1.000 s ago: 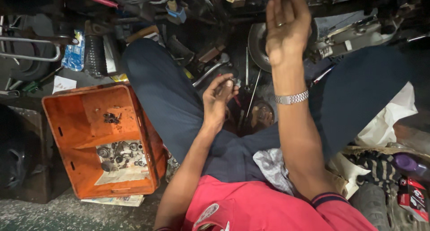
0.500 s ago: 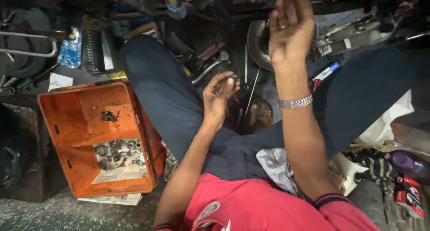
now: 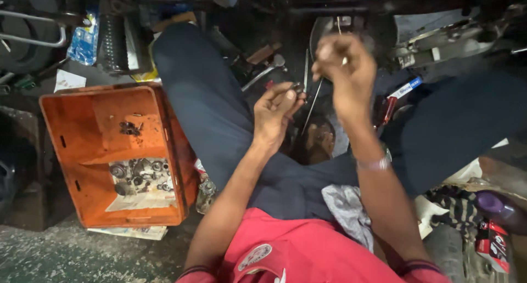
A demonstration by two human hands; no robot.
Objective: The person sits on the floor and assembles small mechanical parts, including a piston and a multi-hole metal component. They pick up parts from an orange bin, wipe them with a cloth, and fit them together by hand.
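Though raised before, right hand (image 3: 346,74) lower.

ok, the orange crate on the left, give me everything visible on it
The orange plastic crate is rectangular and open-topped, with scuffed, grimy walls and small slots in its left wall. It sits on the floor beside the person's dark-trousered leg, seemingly touching it. Inside lie a sheet of paper with a heap of small grey metal parts, and a few dark bits higher up. More paper sticks out underneath. Neither hand touches it.

A: Quick count: one orange crate (image 3: 99,151), two hands, left hand (image 3: 277,110) and right hand (image 3: 346,74), and one wristwatch (image 3: 374,163).

B: Plus one grey rag (image 3: 348,209), one purple bottle (image 3: 497,203), and one wrench (image 3: 263,72).
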